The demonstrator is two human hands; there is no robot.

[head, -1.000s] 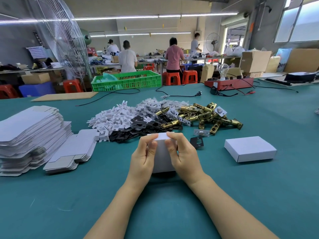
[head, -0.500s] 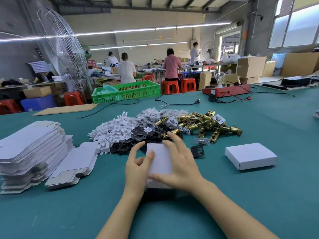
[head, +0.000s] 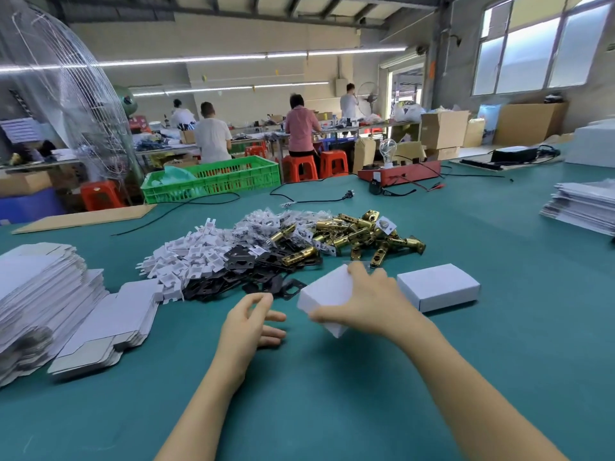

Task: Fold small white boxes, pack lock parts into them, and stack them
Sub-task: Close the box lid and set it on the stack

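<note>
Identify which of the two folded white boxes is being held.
The box nearer the black plates: the right hand grips it tilted. The other box lies flat, untouched, further right.

Bright, even light comes from ceiling tube lights and glaring far-right windows. Shadows on the surface are soft. Wide-angle distortion bends the edges; the right hand is motion-blurred.

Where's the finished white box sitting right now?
In the head view, the closed white box lies flat on the green table, right of centre, just beyond the right hand and near the brass latch pile.
</note>
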